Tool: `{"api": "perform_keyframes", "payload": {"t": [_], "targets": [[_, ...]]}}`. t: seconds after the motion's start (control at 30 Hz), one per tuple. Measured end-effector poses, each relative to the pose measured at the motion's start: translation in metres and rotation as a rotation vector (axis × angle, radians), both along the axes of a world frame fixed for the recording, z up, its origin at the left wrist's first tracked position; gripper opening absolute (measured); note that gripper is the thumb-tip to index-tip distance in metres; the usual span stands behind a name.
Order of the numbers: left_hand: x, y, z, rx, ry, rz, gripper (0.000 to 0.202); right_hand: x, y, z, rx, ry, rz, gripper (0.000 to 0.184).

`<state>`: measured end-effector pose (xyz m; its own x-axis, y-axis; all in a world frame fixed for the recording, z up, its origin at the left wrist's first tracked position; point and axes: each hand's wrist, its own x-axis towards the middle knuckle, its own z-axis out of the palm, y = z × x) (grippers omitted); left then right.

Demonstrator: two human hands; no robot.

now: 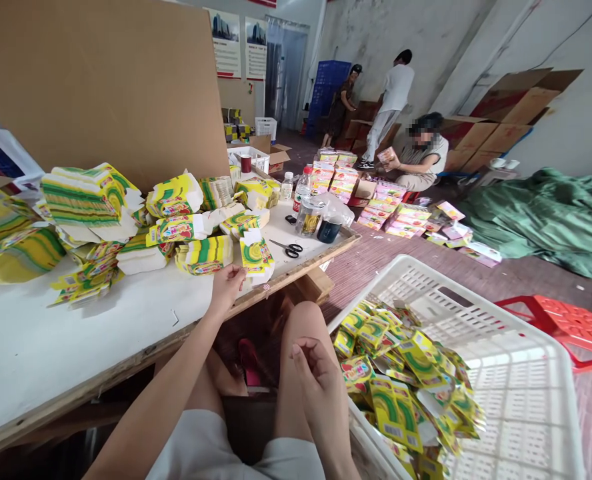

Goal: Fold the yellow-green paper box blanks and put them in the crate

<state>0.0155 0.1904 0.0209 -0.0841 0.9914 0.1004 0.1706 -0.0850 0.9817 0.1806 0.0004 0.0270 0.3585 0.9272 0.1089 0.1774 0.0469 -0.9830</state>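
My left hand (226, 285) reaches to the white table's (51, 333) front edge, fingers loosely curled, close to a small stack of flat yellow-green cartons (257, 255); I cannot make out anything in it. My right hand (316, 380) hovers over my knee, fingers loosely bent and holding nothing, beside the white plastic crate (526, 387). Several folded yellow-green boxes (401, 380) lie in the crate. Many stacks of flat cartons (91, 193) cover the table.
Scissors (289, 249), bottles (303, 189) and a dark cup (329, 230) stand at the table's right end. A large brown board (101, 80) leans behind. A red stool (566, 327) lies at right. A person sits among pink boxes (391, 200); two people stand beyond. A green tarp (551, 220) lies at far right.
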Motion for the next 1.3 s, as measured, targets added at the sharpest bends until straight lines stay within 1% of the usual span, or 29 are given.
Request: {"api": "perform_keyframes", "payload": {"t": [0.03, 0.1, 0.17, 0.23, 0.27, 0.33, 0.4, 0.5, 0.57, 0.63, 0.7, 0.83, 0.93, 1.0, 1.07, 1.17, 1.23, 1.3], "targets": [[-0.001, -0.011, 0.004, 0.002, -0.026, -0.011, 0.021, 0.000, 0.000, 0.001, -0.019, 0.032, -0.006, 0.019], [-0.003, -0.044, 0.010, 0.010, -0.067, -0.046, 0.024, -0.001, 0.000, 0.004, -0.036, 0.142, -0.025, 0.019], [-0.006, -0.085, 0.010, -0.001, -0.083, -0.108, 0.022, -0.004, 0.002, 0.008, -0.015, 0.247, -0.015, 0.024], [-0.009, -0.120, 0.008, -0.029, -0.090, -0.186, 0.020, -0.007, 0.005, 0.009, -0.009, 0.322, -0.003, 0.030], [-0.009, -0.134, 0.006, -0.059, -0.101, -0.247, 0.021, -0.009, 0.007, 0.009, -0.016, 0.350, 0.005, 0.031], [-0.012, -0.148, 0.004, -0.134, -0.173, -0.368, 0.021, -0.013, 0.009, 0.007, -0.033, 0.400, 0.035, 0.030], [-0.015, -0.150, 0.005, -0.198, -0.306, -0.459, 0.029, -0.018, 0.008, 0.005, -0.056, 0.447, 0.096, 0.028], [-0.019, -0.143, 0.011, -0.268, -0.519, -0.542, 0.050, -0.026, 0.003, 0.001, -0.086, 0.544, 0.191, 0.028], [-0.020, -0.142, 0.015, -0.333, -0.631, -0.631, 0.060, -0.031, -0.001, 0.000, -0.087, 0.621, 0.226, 0.028], [-0.020, -0.144, 0.016, -0.367, -0.704, -0.719, 0.073, -0.034, -0.003, -0.002, -0.093, 0.697, 0.246, 0.028], [-0.020, -0.148, 0.014, -0.373, -0.720, -0.754, 0.079, -0.036, -0.005, -0.002, -0.108, 0.758, 0.254, 0.029], [-0.023, -0.153, 0.008, -0.382, -0.691, -0.709, 0.075, -0.036, -0.005, -0.002, -0.110, 0.798, 0.278, 0.027], [-0.025, -0.152, 0.010, -0.371, -0.688, -0.696, 0.075, -0.037, -0.005, 0.001, -0.091, 0.734, 0.275, 0.025], [-0.024, -0.150, 0.013, -0.362, -0.689, -0.667, 0.069, -0.038, -0.006, 0.003, -0.072, 0.652, 0.264, 0.027], [-0.021, -0.150, 0.014, -0.344, -0.701, -0.603, 0.059, -0.039, -0.007, 0.002, -0.060, 0.566, 0.259, 0.029], [-0.013, -0.151, 0.014, -0.334, -0.709, -0.473, 0.047, -0.040, -0.009, -0.005, -0.053, 0.463, 0.235, 0.028], [-0.009, -0.152, 0.015, -0.339, -0.672, -0.420, 0.043, -0.041, -0.009, -0.010, -0.040, 0.411, 0.198, 0.027], [-0.008, -0.153, 0.016, -0.305, -0.623, -0.365, 0.042, -0.041, -0.009, -0.014, -0.026, 0.355, 0.167, 0.027]]}}
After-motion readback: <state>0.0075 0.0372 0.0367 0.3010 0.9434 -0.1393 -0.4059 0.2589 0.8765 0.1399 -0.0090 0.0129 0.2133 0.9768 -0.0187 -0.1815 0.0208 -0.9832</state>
